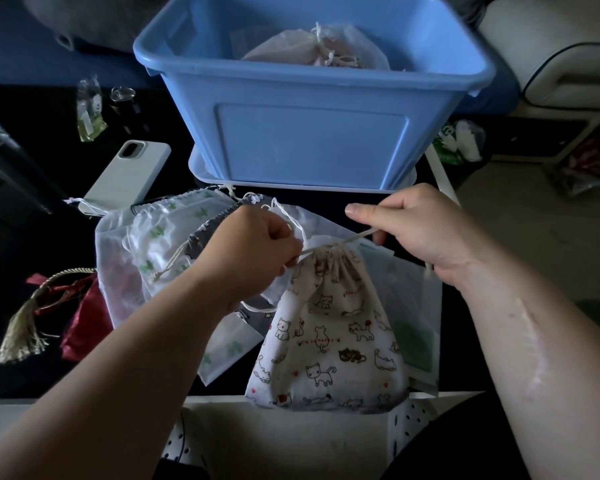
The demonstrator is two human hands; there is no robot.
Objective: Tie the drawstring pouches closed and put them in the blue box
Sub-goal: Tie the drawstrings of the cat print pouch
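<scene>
A white pouch printed with cats (329,344) lies at the table's front edge, its neck gathered tight. My left hand (257,247) grips one end of its cream drawstring (355,240) at the left of the neck. My right hand (420,230) pinches the other end and holds it out to the right. The blue box (312,140) stands just behind, with a sheer white pouch (326,46) inside. Several more pouches lie under and to the left: a sheer one with green clovers (160,233), a grey one (201,237) and a red one (84,327).
A white phone (129,174) lies face down left of the box. A tasselled cord (25,323) lies by the red pouch. A small clear packet (89,112) and a dark can (123,102) sit at the back left. A flat sheer bag (413,306) lies under the cat pouch.
</scene>
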